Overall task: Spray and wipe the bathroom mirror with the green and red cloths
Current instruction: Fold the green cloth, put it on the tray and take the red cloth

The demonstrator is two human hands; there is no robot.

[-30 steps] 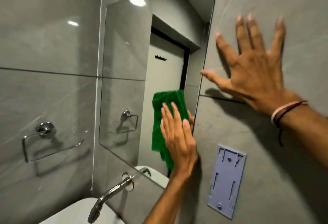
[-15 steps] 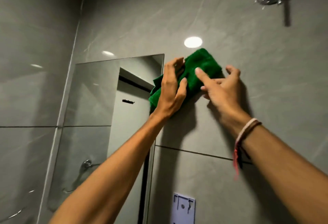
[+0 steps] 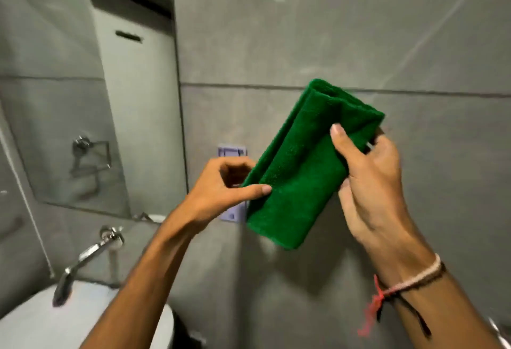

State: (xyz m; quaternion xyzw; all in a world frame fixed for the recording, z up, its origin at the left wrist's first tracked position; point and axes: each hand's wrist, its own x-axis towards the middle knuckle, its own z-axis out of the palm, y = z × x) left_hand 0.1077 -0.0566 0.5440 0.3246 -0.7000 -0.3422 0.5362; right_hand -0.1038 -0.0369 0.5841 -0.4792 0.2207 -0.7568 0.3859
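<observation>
A folded green cloth [image 3: 304,166] is held in the air in front of the grey tiled wall, to the right of the mirror [image 3: 91,94]. My right hand [image 3: 370,182] grips its right side, thumb on the front face and fingers behind. My left hand [image 3: 221,188] pinches its lower left edge between thumb and fingers. The cloth is off the mirror and tilted, its top end up and to the right. No red cloth and no spray bottle are in view.
A chrome tap [image 3: 85,254] juts over a white basin [image 3: 55,318] at the lower left. A pale purple wall bracket [image 3: 232,182] is partly hidden behind my left hand and the cloth. The mirror reflects a towel ring and a door.
The cloth left the mirror's upper right corner and came down in front of the wall. My right hand has taken hold of it, and the view has tipped downward.
</observation>
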